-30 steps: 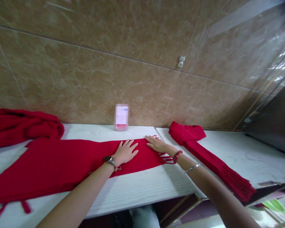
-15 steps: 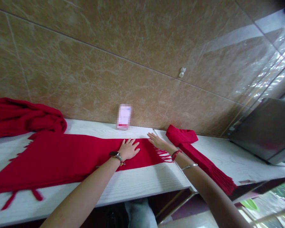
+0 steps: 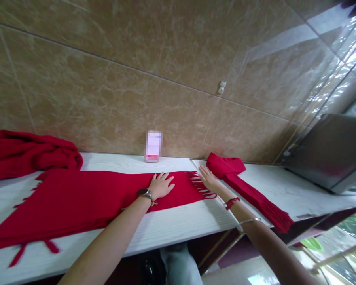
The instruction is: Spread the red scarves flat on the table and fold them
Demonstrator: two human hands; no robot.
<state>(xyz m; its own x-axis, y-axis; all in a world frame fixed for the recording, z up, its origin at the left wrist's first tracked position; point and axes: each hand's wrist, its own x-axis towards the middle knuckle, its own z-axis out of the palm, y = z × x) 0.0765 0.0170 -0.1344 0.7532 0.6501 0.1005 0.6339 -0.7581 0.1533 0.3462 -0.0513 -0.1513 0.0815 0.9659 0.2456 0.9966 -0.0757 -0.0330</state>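
A red scarf (image 3: 86,198) lies spread along the white tabletop (image 3: 180,225), its fringe at the right end. Flat on the scarf, left of that fringe, my left hand (image 3: 161,186) rests with its fingers spread. My right hand (image 3: 209,179) is open beside the fringe, fingers extended, holding nothing; whether it touches the fringe or the table is hard to tell. To its right, a folded red scarf (image 3: 249,190) reaches toward the table's front edge. A bunched red cloth (image 3: 32,152) sits at the far left.
Against the brown tiled wall (image 3: 121,99) stands a small blurred upright object (image 3: 153,146) at the table's back edge. A dark box-shaped object (image 3: 329,152) stands at the right. Below the tabletop, a green item (image 3: 312,243) shows.
My right hand has moved right, off the scarf's end to beside the fringe, whose strands now show spread out. My left hand stays in place on the scarf. The view has shifted slightly.
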